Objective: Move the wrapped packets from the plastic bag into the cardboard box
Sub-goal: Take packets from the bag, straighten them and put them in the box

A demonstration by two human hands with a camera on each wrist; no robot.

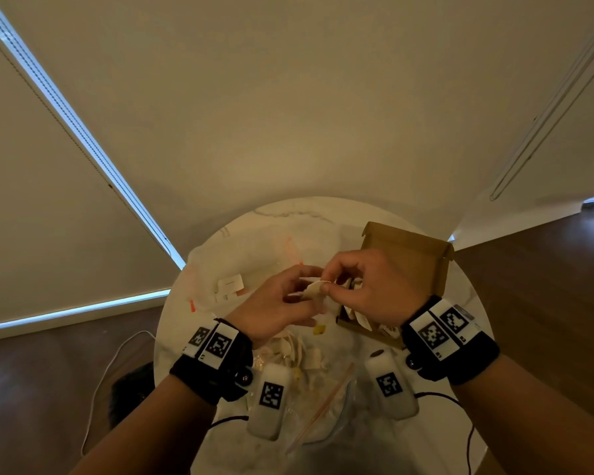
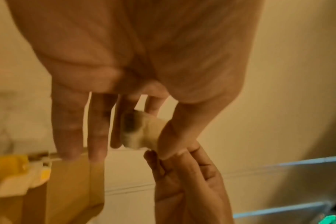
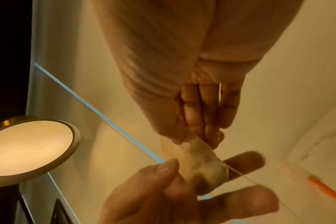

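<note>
Left of the cardboard box, the plastic bag lies flat on the round table, on the near side, more packets visible inside it. Just left of the box's open mouth and above it, the left hand pinches one end of a wrapped packet between thumb and fingers; other fingers loosely extended. Packet's long axis runs roughly left-right, pointing at the box. Its box-side end is pinched by the right hand between thumb and fingertips. So both hands grip the same packet, held clear of the table. Right hand hovers over the box's near-left corner, so it's nearer; box already holds several packets. My read: mid-handoff, left lets go, right drops it straight down. Risk: thin wrapper slipping on release.
</note>
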